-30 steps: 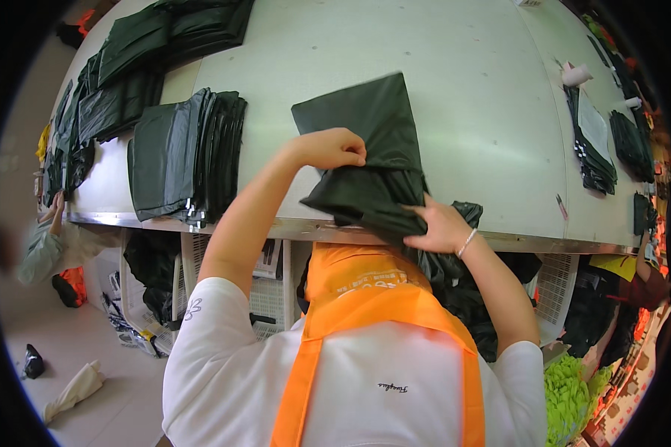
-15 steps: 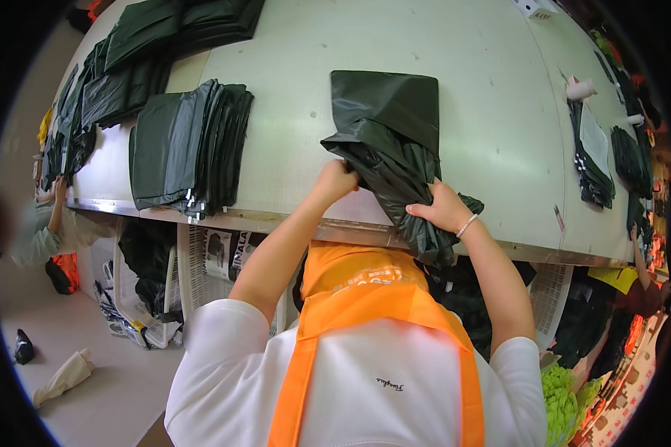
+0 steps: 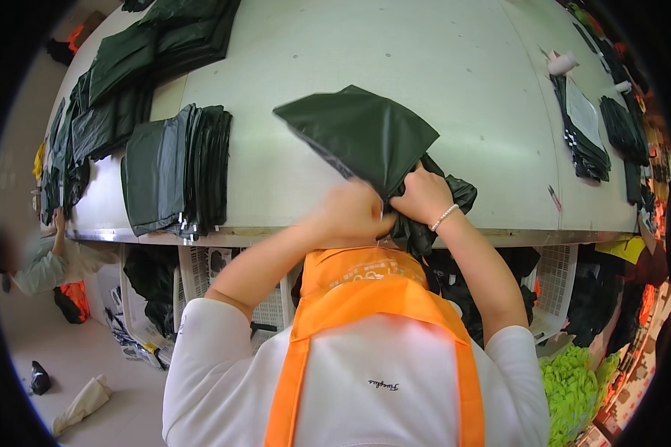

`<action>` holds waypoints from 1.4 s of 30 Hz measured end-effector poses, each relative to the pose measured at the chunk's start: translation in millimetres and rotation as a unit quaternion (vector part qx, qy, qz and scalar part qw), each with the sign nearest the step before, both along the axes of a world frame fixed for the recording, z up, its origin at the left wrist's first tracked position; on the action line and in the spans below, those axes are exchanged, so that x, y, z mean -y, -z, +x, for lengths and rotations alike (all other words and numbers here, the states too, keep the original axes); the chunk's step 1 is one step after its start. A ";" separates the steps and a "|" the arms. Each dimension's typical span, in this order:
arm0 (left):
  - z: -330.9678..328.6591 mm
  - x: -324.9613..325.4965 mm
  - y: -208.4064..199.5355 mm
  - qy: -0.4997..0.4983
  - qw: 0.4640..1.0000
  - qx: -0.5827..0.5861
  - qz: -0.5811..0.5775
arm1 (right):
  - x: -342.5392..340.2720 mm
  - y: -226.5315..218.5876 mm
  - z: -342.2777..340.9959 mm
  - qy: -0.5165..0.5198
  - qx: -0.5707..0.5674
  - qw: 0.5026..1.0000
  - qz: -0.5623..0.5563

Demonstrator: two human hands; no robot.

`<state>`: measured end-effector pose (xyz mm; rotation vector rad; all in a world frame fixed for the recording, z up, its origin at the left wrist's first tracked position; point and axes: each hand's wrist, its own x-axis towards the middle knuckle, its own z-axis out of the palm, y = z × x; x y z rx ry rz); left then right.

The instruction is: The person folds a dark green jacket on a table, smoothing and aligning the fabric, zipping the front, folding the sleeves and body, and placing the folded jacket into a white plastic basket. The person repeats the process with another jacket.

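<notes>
A dark green, slightly shiny piece of coated fabric (image 3: pixel 365 134) is in front of me at the table's near edge. Its upper part fans out in a broad, smooth flap, while the lower part is gathered and crumpled. My right hand (image 3: pixel 423 197) grips the gathered part, its fingers closed round the folds. Lower and to the left, my left hand (image 3: pixel 353 213) is curled closed against the fabric's lower end. Motion blurs it, and what its fingers hold is hidden. A stack of folded dark green pieces (image 3: pixel 175 170) lies to the left, small white tags at its near end.
More dark green stacks (image 3: pixel 119 63) lie at the far left of the pale table (image 3: pixel 298 82). A white roll (image 3: pixel 563 63) and dark pieces (image 3: pixel 580 138) are at right. White baskets (image 3: pixel 555 287) stand under the edge; a co-worker's hand (image 3: pixel 58 221) is at far left.
The fabric's flat upper part has swung left and nearer, tilting into a fan. My left hand has moved down below the flap; my right hand has shifted slightly left and up.
</notes>
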<state>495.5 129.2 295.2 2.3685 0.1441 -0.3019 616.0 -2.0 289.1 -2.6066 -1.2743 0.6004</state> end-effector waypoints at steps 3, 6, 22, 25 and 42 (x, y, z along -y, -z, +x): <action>66.4 -9.8 -18.3 -0.120 0.937 0.282 0.168 | -0.5 28.3 -5.1 -0.088 0.065 0.994 0.014; 125.6 -9.8 -0.1 -0.051 0.955 0.091 0.278 | -8.4 11.5 -20.9 -0.134 0.111 0.984 -0.024; -5.4 -38.2 47.8 -0.020 0.941 0.332 -0.062 | 31.5 80.8 54.1 0.118 -0.004 0.899 0.421; 8.2 -17.3 94.0 -0.147 0.941 0.260 -0.157 | 21.7 82.3 55.9 0.141 0.048 0.875 0.461; 29.4 50.8 148.9 -0.390 0.709 0.050 -0.585 | -33.1 48.0 61.7 0.243 0.060 0.918 0.308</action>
